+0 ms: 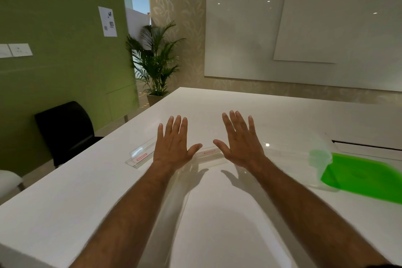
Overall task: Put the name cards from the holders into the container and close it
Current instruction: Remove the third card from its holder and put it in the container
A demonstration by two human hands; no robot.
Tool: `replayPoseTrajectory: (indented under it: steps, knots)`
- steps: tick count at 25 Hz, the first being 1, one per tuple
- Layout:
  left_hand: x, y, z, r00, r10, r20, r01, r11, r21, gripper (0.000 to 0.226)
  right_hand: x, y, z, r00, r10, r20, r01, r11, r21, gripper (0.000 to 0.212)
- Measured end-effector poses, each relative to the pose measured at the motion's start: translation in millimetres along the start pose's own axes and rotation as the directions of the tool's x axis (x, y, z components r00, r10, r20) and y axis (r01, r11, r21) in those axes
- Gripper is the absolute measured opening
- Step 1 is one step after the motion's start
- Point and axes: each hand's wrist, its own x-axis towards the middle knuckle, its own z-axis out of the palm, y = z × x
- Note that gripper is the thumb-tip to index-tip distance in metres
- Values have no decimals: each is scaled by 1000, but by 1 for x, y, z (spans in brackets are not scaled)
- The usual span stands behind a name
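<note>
Holders (142,155) on table (217,213), both hands above

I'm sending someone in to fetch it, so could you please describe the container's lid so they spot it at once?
Start at the long white table and follow it to its right-hand side, past both hands. There a clear plastic container sits, and the lid lies flat right beside it. It is the only bright green thing on the table.

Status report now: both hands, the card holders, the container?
Left hand and right hand open, holding nothing. Two clear holders below them, cards inside. Container at right, green lid off. Nothing blocking.
</note>
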Motion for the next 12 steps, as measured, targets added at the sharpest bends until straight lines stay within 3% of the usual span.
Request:
replayPoseTrajectory:
  steps: [7, 12]
  knots:
    - [-3, -20, 10, 995, 76, 70, -71, 994, -81, 60, 14, -24, 18, 970, -196, 141, 195, 981, 20, 43]
    - [-2, -24, 11, 985, 38, 170, 12, 959, -284, 34, 17, -35, 30, 939, -218, 266, 212, 976, 51, 29]
